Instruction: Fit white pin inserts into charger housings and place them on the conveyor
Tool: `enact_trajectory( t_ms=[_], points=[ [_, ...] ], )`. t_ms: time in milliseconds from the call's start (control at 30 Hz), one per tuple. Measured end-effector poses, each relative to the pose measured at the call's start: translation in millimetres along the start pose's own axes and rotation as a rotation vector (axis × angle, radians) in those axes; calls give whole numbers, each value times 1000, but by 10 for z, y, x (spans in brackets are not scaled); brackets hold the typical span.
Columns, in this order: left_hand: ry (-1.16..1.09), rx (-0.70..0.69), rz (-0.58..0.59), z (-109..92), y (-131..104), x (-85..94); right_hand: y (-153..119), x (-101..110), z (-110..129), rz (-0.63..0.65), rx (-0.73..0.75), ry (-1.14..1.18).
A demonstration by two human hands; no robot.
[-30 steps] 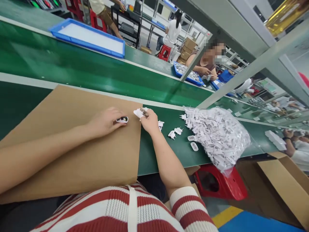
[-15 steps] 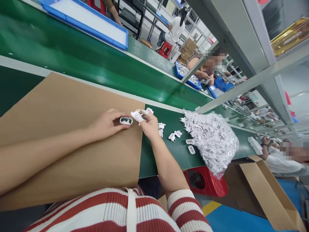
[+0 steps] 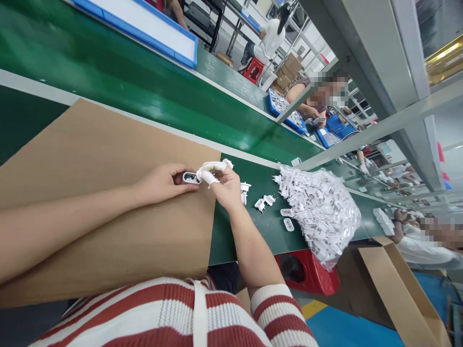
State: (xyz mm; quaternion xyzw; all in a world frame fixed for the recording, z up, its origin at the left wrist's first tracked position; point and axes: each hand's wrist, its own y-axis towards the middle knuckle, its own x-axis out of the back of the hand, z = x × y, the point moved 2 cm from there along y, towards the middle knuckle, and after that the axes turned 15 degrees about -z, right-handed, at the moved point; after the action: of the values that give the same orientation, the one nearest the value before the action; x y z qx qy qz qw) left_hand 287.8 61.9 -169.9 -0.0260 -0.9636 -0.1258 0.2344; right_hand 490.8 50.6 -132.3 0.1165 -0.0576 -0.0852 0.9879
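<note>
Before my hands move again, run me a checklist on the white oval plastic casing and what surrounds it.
1. Left hand gripping the white oval plastic casing: ok.
2. Casing's open side visible, dark parts showing inside: ok.
3. Right hand in place, its white-covered fingers at the casing's edge: ok.
4. Anything pinched between those fingertips: cannot tell; too small to see.
5. Flat brown cardboard sheet beneath the casing: ok.
6. White plastic plug pieces all inside the clear plastic bag: not ok; several lie loose on the green tabletop.
</note>
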Motion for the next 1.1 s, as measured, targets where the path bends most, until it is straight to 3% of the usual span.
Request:
enact_trajectory(
  t_ms=[133, 233, 400, 567, 733, 900, 1100],
  points=[
    [-17, 62, 40, 16, 20, 6, -51, -16, 39, 45, 261, -214],
    [23, 25, 13, -4, 37, 28, -72, -32, 65, 109, 349, -361],
    [8, 29, 46, -26, 36, 31, -91, -26, 81, 109, 482, -475],
    [-31, 72, 44, 0, 36, 17, -89, -55, 40, 204, 486, -567],
    [-77, 28, 84, 19, 26, 0, -97, -108, 100, 259, 487, -692],
    [154, -182, -1, -30, 17, 54, -143, -182, 158, 199, 471, -811],
    [320, -130, 59, -237, -63, 134, -256, -192, 4, 66, 498, -590]
  ],
)
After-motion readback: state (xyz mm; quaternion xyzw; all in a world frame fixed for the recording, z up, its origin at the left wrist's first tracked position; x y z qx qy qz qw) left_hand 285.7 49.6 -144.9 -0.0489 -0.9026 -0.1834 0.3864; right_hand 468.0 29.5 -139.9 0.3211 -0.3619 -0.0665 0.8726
